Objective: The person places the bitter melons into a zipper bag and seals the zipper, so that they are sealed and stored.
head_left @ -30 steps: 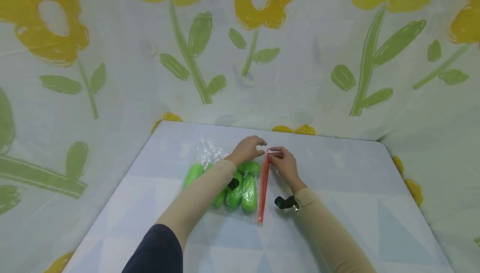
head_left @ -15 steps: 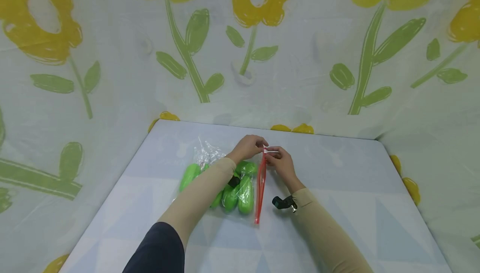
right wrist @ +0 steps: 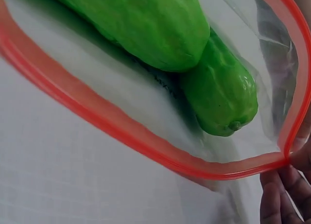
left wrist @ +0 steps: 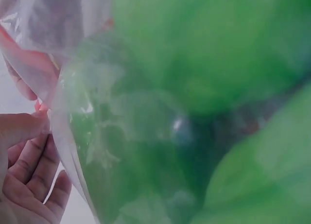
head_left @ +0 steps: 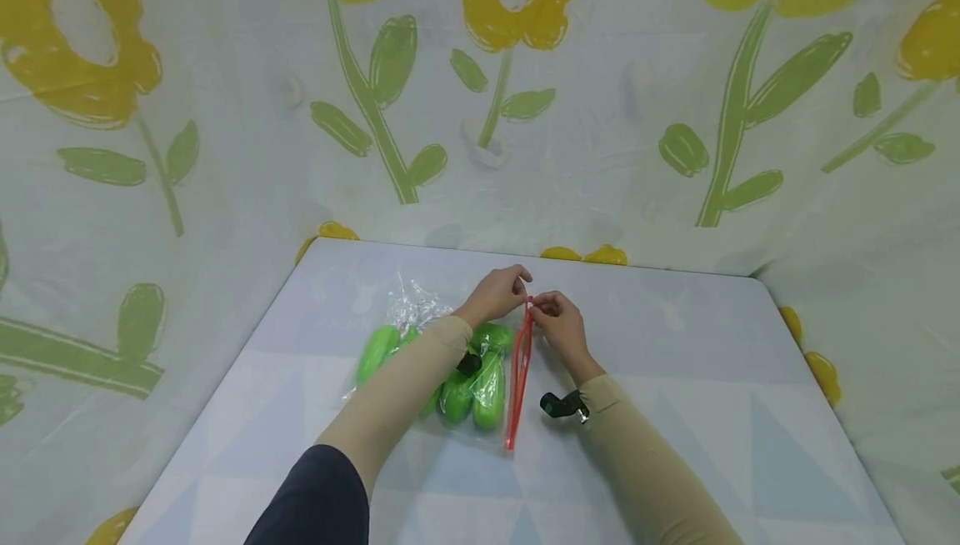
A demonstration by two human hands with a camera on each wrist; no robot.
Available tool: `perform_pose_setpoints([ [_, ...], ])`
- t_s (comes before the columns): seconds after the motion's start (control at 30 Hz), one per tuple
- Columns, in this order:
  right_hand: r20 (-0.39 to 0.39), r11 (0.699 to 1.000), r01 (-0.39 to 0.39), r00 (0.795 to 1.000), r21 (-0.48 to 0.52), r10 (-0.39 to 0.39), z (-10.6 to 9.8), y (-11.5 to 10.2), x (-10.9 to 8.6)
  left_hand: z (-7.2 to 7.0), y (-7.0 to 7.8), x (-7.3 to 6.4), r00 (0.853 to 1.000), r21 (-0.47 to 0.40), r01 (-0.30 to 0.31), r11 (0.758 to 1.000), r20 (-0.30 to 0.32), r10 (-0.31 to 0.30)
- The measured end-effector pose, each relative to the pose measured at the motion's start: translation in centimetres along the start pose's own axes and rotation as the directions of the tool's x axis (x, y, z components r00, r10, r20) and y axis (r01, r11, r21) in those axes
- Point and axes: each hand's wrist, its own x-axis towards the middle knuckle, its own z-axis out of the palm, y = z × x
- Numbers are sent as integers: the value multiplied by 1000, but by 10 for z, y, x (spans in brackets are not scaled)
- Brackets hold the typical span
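Note:
A clear zip bag point(head_left: 416, 299) with a red zip strip point(head_left: 517, 387) lies on the table, its mouth towards the right. Inside are several smooth green vegetables point(head_left: 487, 395), long and rounded like courgettes. My left hand point(head_left: 497, 293) reaches over the bag and pinches the far end of its red edge, index finger raised. Opposite it, my right hand point(head_left: 564, 327) pinches the same corner between thumb and fingers. In the right wrist view the red rim point(right wrist: 141, 144) bows apart, so the bag's mouth gapes around a green vegetable point(right wrist: 221, 95). Bag film and green shapes fill most of the left wrist view.
The pale table point(head_left: 675, 445) has blue triangle shapes and stretches to both sides of the bag. A flower-printed cloth point(head_left: 600, 187) hangs behind and around it. Small black wrist cameras sit on both sleeves, the right one point(head_left: 562, 405) low beside the bag's mouth.
The left hand has closed in on the bag's far corner and now meets the right hand there. The red strip has shifted slightly left, and its two edges stand further apart.

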Motion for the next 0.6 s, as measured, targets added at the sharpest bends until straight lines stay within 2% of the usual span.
perform_pose_setpoints([
  [0.13,28,999,-26,999,-23,27,1,1,-5,-1,0,0,999,12,18,1000,-34,-18],
  [0.2,42,1000,-23,999,-16,24,1,2,-7,-2,0,0,999,12,29,1000,-23,-29],
  [0.33,47,1000,11,999,21,-12,2,4,-10,-9,-4,-1,998,-9,-5,1000,64,5],
  [0.47,44,999,14,999,50,-17,1,4,-11,-12,-11,-2,985,-56,-66,996,154,74],
  [0.6,40,999,-7,999,53,4,0,2,-11,-12,-13,-2,979,-78,-78,994,185,91],
])
